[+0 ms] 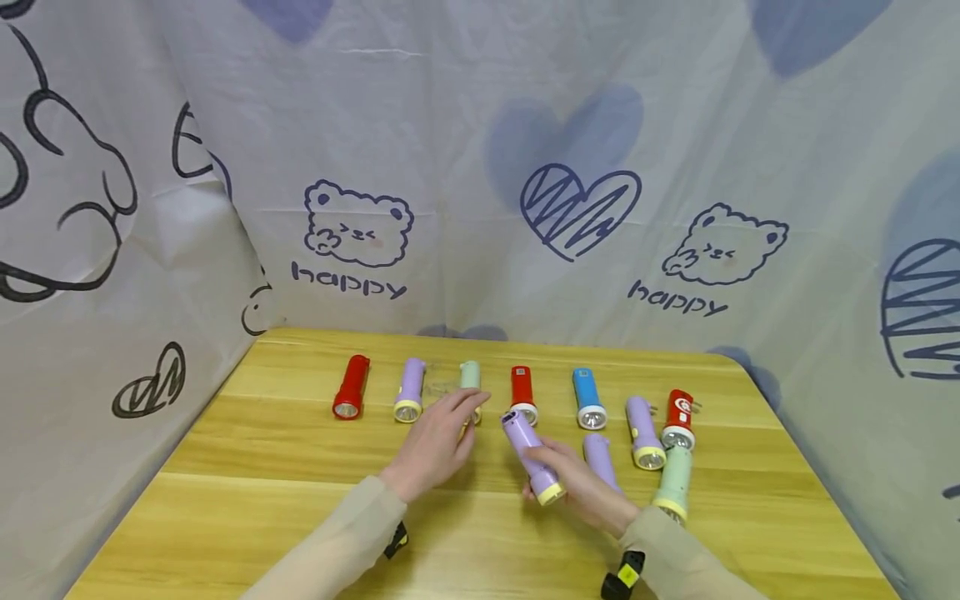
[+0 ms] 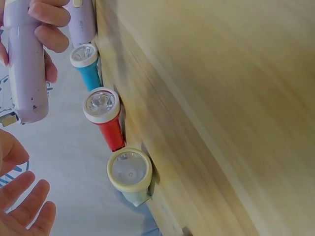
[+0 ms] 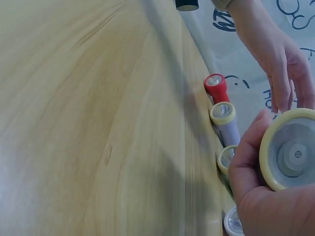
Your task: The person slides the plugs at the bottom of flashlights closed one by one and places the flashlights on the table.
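My right hand [image 1: 581, 487] grips a purple flashlight [image 1: 529, 452] with a yellow rim above the table. Its lens [image 3: 295, 155] faces the right wrist camera, and a metal plug [image 2: 9, 119] sticks out at the tail end in the left wrist view. To the left of that tail, my left hand [image 1: 437, 446] hovers with relaxed, spread fingers [image 2: 30, 204], holding nothing. Partly behind it lies a pale green flashlight [image 1: 470, 375]. A red flashlight with a white rim [image 1: 522, 387] lies just beyond the held one.
At the back left lie a red flashlight [image 1: 352, 385] and a purple one [image 1: 411, 385]. A blue flashlight [image 1: 586, 388] is right of centre. Clustered at the right are purple [image 1: 642, 427], red [image 1: 680, 412] and green [image 1: 677, 477] ones, plus a purple one [image 1: 600, 458] partly behind my right hand.
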Demonstrator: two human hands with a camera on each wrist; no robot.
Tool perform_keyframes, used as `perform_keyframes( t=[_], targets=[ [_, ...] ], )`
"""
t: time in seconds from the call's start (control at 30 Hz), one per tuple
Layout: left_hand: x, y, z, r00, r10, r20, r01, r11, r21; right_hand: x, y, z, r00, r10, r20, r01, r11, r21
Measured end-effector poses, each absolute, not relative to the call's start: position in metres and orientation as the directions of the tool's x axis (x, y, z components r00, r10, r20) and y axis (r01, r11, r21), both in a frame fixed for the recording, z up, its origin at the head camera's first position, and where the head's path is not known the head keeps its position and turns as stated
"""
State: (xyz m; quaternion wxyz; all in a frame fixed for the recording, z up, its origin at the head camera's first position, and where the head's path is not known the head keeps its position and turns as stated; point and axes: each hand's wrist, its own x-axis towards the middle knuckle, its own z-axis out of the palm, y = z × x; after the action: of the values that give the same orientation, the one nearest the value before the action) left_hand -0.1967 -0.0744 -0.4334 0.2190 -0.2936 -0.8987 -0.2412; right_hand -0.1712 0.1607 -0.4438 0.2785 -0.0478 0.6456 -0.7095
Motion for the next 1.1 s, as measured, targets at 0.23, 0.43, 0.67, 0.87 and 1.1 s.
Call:
perform_keyframes(
  t=[0.23,0.43,0.67,0.87,1.1],
  targets=[
    [-0.196,-0.073,-0.428,-0.765,0.395,0.509,0.611,0.696,0.377,-0.174,0.160,-0.442,-0.835,-0.475,-0.277,0.365,-0.101,-0.926],
    [-0.194,-0.068,-0.428,-0.799,0.359,0.483,0.580,0.672,0.461,-0.177,0.158,-0.443,-0.855,-0.466,-0.228,0.316,-0.121,-0.941],
    [-0.191,-0.063,-0.428,-0.809,0.342,0.478,0.572,0.642,0.510,-0.173,0.156,-0.446,-0.862,-0.477,-0.172,0.248,-0.101,-0.964],
    [-0.189,-0.060,-0.426,-0.830,0.328,0.451,0.550,0.617,0.563,-0.170,0.155,-0.446,-0.873,-0.464,-0.152,0.204,-0.063,-0.977],
    [-0.188,-0.058,-0.424,-0.865,0.335,0.373,0.501,0.576,0.646,-0.169,0.155,-0.445,-0.904,-0.417,-0.093,0.090,0.028,-0.996]
  ],
)
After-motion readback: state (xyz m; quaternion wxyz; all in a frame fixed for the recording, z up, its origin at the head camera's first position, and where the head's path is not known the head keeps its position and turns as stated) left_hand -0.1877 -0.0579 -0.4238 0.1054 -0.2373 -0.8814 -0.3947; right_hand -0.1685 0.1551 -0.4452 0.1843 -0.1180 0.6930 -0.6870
